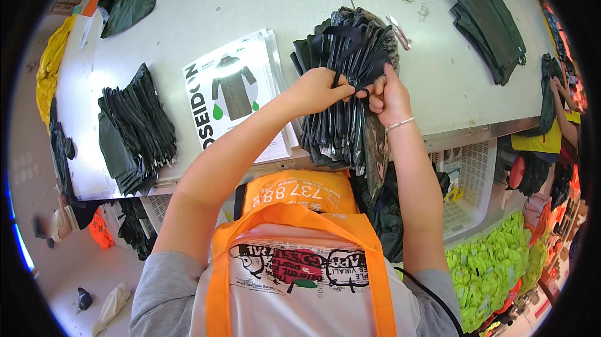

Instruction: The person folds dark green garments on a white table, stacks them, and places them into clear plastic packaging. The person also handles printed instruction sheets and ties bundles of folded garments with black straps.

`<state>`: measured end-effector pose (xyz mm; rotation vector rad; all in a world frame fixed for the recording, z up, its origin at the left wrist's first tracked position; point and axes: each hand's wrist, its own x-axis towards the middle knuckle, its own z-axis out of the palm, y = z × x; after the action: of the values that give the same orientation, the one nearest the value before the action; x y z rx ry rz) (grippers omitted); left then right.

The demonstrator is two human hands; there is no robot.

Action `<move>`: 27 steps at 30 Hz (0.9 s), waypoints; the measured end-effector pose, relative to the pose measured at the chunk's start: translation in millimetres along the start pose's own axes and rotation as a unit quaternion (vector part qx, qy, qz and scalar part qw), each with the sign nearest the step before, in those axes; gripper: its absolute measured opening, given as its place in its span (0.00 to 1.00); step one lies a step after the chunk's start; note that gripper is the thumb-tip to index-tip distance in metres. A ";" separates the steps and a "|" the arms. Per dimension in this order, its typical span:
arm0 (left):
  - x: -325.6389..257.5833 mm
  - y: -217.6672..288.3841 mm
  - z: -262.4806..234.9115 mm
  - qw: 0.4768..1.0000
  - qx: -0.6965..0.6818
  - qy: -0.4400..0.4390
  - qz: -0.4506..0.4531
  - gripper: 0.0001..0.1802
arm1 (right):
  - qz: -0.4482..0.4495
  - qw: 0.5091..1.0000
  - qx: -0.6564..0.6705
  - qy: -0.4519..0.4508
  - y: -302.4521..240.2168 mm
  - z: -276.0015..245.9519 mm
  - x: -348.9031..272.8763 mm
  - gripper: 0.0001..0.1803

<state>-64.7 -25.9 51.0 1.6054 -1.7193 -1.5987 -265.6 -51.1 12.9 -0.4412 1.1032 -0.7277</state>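
A thick bundle of dark folded garments (335,130), shiny like coated fabric, lies at the table's front edge. A black fabric strip (341,43) crosses its top and draws in around its middle. At the bundle's left side my left hand (320,91) is closed, pinching the strip. My right hand (391,96) is closed on the other part of the strip, thumb pointing up, near a small knot or loop between the hands. A patch of camouflage-patterned fabric shows along the bundle's right side.
Left of the bundle lies a stack of printed sheets (266,55) picturing a coat. Other dark folded piles are at left (141,127) and far right (491,30). Small thread snips (399,31) lie behind my right hand. Below the table stand a white basket (476,180) and yellow-green garments (488,268).
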 end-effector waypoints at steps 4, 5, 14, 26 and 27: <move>7.3 -10.0 -4.4 0.999 -0.015 0.021 0.037 0.18 | -0.166 0.966 -0.189 -0.060 -3.7 15.6 -29.1 0.14; 8.2 -11.2 -4.1 0.997 -0.025 0.032 0.059 0.18 | -0.241 0.935 -0.251 -0.070 -3.6 20.9 -37.8 0.13; -13.6 30.7 -20.1 0.976 0.186 0.063 0.097 0.13 | -0.304 0.768 -0.559 -0.073 -9.4 23.7 -35.4 0.12; 10.9 -0.8 -31.2 0.766 -0.634 0.096 0.056 0.20 | -0.443 0.563 -0.698 0.004 -47.7 -9.4 -57.1 0.07; 12.3 -4.7 -32.3 0.770 -0.630 0.082 0.063 0.20 | -0.452 0.552 -0.701 0.008 -50.4 -23.3 -56.6 0.08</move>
<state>-40.7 -51.1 52.5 0.8154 -0.3142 -1.7737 -317.1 -44.5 72.8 -2.5530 1.2517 -0.5158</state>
